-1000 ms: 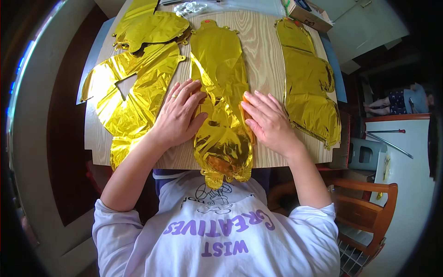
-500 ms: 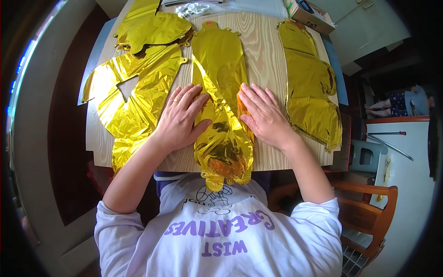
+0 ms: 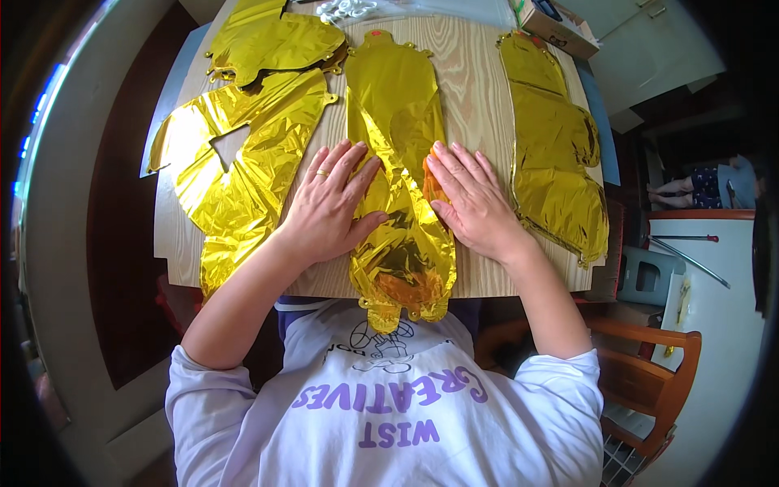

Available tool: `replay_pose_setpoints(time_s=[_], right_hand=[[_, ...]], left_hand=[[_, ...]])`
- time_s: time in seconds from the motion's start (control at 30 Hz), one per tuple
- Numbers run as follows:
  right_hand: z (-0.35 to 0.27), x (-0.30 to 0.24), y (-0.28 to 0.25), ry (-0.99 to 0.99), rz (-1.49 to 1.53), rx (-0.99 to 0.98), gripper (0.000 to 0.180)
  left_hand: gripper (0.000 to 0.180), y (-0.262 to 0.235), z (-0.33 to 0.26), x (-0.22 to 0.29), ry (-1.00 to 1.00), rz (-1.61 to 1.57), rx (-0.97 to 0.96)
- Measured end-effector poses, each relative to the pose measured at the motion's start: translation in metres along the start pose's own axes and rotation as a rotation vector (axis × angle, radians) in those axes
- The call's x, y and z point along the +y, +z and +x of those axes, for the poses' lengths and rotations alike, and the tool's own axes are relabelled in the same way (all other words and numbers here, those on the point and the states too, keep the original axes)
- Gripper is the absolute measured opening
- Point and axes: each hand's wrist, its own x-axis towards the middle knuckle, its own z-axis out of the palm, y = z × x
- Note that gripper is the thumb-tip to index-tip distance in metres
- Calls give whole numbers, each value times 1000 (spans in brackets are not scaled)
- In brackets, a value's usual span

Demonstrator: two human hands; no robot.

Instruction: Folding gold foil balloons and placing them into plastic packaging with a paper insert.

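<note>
A long gold foil balloon, flat and uninflated, lies lengthwise in front of me, its near end hanging over the table's front edge. My left hand rests flat along its left side, fingers spread, with a ring on one finger. On its right side my right hand lies palm down, fingers stretched out. Creases and shiny folds run between the two hands. Left of my left hand is another flat gold foil balloon with a hole in its middle. Neither hand grips anything.
More gold foil balloons overlap at the far left, and one wavy-edged gold balloon lies at the right. White coiled cord and a cardboard box sit at the back of the wooden table. A wooden chair stands right; another person is beyond.
The whole view has shifted slightly, with table and balloons a little further right and up. Both hands stay flat against the middle balloon's sides, hardly moved relative to it.
</note>
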Motion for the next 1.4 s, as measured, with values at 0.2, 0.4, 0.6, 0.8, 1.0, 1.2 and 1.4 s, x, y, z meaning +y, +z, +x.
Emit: replay_pose_setpoints(time_s=[0.2,0.4,0.6,0.8,1.0,1.2,1.4], right_hand=[[-3,1,-3,5,16,-8,63],[-2,0,1,-26,-40,-22,65],[-1,0,-6,-15,61,2,63],[-5,-65,-34,-187,152,96,47],[-5,-118,4,-226,216,123,35],[-8,-128,16,-274,55,197,23],[-7,-129,15,-264,55,157,27]], left_hand=[[74,1,-2,1,-20,-17,-9],[76,5,-4,0,-19,30,-8],[79,9,-5,1,-15,119,-39],[79,11,-10,-2,-22,112,-22],[80,10,-8,-3,-21,108,-48],[78,3,-8,-7,-20,16,-78],[80,3,-6,-17,5,53,-83]])
